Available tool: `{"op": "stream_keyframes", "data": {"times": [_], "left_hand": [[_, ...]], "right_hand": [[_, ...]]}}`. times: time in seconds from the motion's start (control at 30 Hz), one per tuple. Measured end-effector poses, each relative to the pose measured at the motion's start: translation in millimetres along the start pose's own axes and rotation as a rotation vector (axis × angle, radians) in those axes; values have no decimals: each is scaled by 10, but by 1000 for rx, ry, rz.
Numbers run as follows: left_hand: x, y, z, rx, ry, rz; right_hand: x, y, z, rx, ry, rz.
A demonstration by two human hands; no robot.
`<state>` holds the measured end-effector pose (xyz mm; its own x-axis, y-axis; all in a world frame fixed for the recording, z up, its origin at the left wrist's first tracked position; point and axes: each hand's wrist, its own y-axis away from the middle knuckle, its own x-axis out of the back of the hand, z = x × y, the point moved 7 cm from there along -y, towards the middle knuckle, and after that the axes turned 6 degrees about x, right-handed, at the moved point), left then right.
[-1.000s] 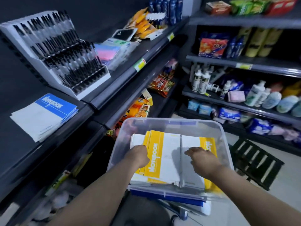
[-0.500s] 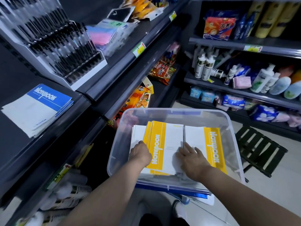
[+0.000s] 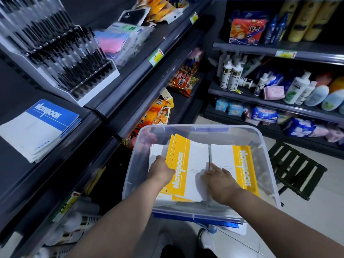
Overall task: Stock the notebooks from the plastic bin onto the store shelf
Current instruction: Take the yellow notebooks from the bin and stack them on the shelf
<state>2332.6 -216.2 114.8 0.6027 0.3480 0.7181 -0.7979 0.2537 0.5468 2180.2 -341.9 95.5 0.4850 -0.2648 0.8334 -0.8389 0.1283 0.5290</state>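
A clear plastic bin [image 3: 264,144] in front of me holds two side-by-side stacks of yellow-and-white notebooks. My left hand [image 3: 160,169] grips the left edge of the left yellow stack [image 3: 188,164], which is lifted and tilted a little. My right hand [image 3: 217,176] reaches into the gap between this stack and the right yellow stack [image 3: 234,161], fingers at the left stack's right edge. A stack of blue-and-white notebooks [image 3: 40,128] lies on the dark store shelf [image 3: 55,170] at the left.
A white pen display rack [image 3: 61,58] stands on the shelf behind the blue notebooks, with packets of coloured paper [image 3: 121,41] beyond. Snack bags fill lower shelves. Bottles and toiletries line the right shelves. A dark folding stool [image 3: 296,168] stands right of the bin.
My right hand slid left from the right stack to the gap between the stacks. My left hand closed on the left stack's edge and the stack tilted up slightly.
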Motion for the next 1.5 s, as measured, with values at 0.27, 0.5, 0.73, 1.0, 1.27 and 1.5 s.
{"op": "stream_keyframes", "data": {"times": [0.27, 0.5, 0.73, 1.0, 1.27, 1.5], "left_hand": [[623, 69, -58, -138, -115, 107], [1081, 181, 15, -286, -343, 133], [1010, 401, 377, -580, -598, 97], [1455, 421, 366, -432, -82, 411], [899, 451, 17, 59, 535, -174], [777, 362, 55, -69, 621, -133]], "right_hand": [[436, -44, -7, -63, -191, 174], [1039, -55, -355, 93, -145, 587], [1338, -210, -739, 287, 65, 492], [1187, -134, -280, -7, -337, 420], [972, -44, 25, -229, -1076, 443], [1043, -21, -106, -176, -1068, 409]]}}
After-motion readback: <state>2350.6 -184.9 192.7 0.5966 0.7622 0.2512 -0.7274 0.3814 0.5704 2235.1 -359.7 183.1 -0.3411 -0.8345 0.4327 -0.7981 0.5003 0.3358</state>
